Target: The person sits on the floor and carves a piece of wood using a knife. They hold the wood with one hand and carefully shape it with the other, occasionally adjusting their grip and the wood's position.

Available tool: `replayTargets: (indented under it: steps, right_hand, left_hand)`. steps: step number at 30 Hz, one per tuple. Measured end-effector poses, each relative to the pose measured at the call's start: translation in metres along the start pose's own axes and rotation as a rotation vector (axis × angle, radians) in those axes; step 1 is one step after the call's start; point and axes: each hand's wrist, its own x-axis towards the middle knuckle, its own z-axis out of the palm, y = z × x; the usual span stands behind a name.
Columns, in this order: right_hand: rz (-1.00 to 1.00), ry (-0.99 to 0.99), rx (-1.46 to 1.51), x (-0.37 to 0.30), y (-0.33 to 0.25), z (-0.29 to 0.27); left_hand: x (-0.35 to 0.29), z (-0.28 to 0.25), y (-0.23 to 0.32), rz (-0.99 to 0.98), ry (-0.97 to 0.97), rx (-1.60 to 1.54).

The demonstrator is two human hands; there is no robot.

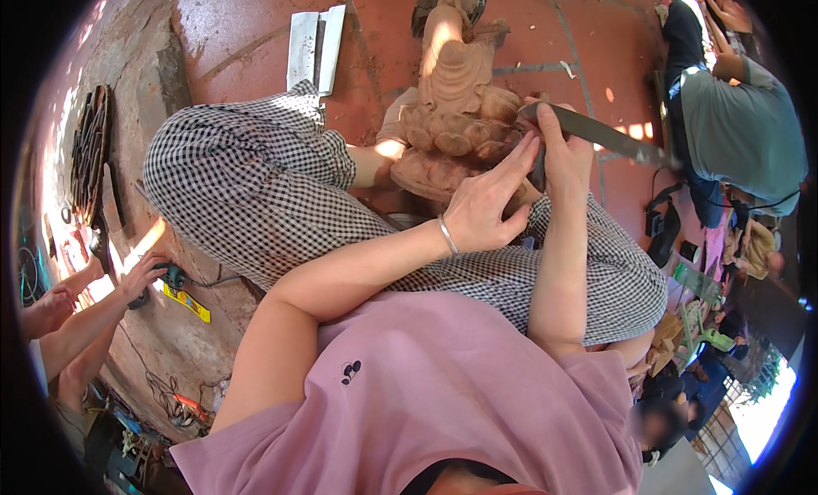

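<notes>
A brown carved wooden figure [456, 82] lies between my bent legs, its lobed, petal-like base nearest me. My right hand [565, 158] is closed around a long, flat dark grey strip [605, 135], thumb on top. The strip reaches out to the right past the carving; whether it is abrasive cloth or a blade, I cannot tell. With a bracelet at the wrist, my left hand [490, 204] has its fingers stretched out toward the right edge of the base. Its fingertips rest by the right hand, partly hiding the contact.
Two pale strips [314, 52] lie on the red tiled floor [239, 18] beyond my left knee. At left, another person's hand [143, 273] rests on a dark corded tool [173, 276]. Slim dark tools [90, 154] lie farther left. A person in a grey-green shirt [741, 137] sits at right.
</notes>
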Motion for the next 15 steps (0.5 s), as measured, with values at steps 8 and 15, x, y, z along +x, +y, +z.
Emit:
replayTargets:
  steps: [8, 15]
  right_hand:
    - [-0.069, 0.018, -0.062, -0.009, -0.017, 0.008]
    - [-0.292, 0.031, -0.426, -0.012, -0.008, 0.018]
  left_hand:
    - [-0.008, 0.004, 0.003, 0.038, 0.144, -0.011]
    - [-0.009, 0.004, 0.006, -0.024, 0.209, 0.011]
